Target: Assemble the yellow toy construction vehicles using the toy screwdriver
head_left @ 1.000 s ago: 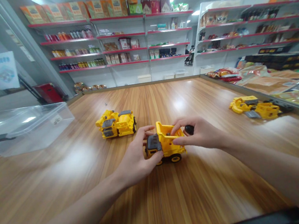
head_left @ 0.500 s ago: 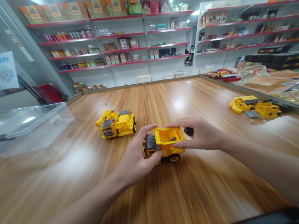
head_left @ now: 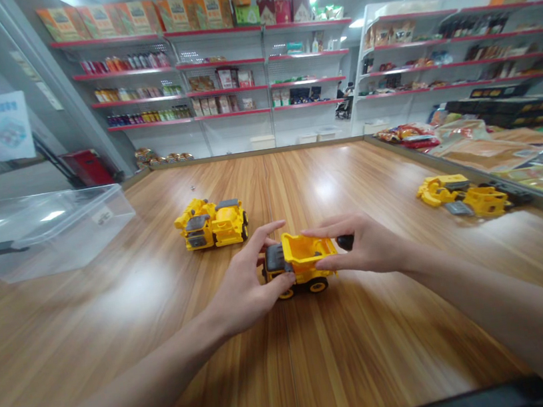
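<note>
Fingers (head_left: 262, 248) of the left hand (head_left: 246, 291) curl around the grey front end of a yellow toy dump truck (head_left: 300, 260), with the thumb against its near side. Right hand (head_left: 366, 247): index finger and thumb spread over the truck's raised yellow tray, pinching it from far and near sides. Small black rounded piece (head_left: 345, 241): just beside the right hand, at the tray's edge; whether it is held, cannot tell. Truck location: on its wheels, mid-table, directly in front of the wearer.

Surface: glossy wood-grain tabletop (head_left: 373, 351), streaked with ceiling-light reflections. Also on it: a second assembled yellow toy vehicle (head_left: 211, 225), near the truck and further out; loose yellow and grey toy parts (head_left: 463, 202), well apart to the right; a clear plastic storage box (head_left: 38, 236) at the left edge.

Room: white retail shelving with red-edged shelves (head_left: 215, 70) along the far wall, stocked with boxes, bottles and packets; a second shelf unit (head_left: 461, 42) to the right; assorted packaged goods (head_left: 496, 151) along the right side; a red case (head_left: 87, 169) on the floor, far left.
</note>
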Motion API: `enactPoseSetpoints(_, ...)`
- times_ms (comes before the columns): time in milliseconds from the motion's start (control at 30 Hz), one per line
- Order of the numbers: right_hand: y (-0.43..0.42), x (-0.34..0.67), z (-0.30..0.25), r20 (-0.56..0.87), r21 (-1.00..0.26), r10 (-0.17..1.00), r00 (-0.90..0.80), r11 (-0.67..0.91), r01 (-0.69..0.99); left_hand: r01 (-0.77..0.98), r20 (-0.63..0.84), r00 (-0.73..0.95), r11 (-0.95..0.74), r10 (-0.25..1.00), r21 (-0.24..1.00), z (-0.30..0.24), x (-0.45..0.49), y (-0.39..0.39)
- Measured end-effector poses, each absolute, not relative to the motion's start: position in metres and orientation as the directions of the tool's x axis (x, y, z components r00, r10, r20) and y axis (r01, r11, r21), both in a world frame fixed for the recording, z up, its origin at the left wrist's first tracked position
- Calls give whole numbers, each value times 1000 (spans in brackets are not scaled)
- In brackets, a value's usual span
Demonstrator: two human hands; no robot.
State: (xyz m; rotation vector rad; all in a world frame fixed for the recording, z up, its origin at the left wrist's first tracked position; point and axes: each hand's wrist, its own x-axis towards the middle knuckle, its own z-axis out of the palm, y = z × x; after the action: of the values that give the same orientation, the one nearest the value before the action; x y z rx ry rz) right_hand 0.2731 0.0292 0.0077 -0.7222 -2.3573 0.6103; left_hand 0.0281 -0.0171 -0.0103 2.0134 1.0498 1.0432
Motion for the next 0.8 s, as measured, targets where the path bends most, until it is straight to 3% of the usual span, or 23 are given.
enactPoseSetpoints(233,27,273,12,385,-522,574,-723,781,343,309,319,410,-459,854,833,-11,25,-17)
enactPoseSetpoints(433,28,269,3,400,-603,602,-691,741,296,297,291,411,-428,864,853,-19,21,-11)
enactPoseSetpoints(700,32,278,6,311,-698,636,-706,657,284,461,308,480,-535,821,708,-12,17,-7)
enactPoseSetpoints(800,33,282,12,344,-676,626,-699,682,278,487,322,496,-565,806,666,-9,17,-7)
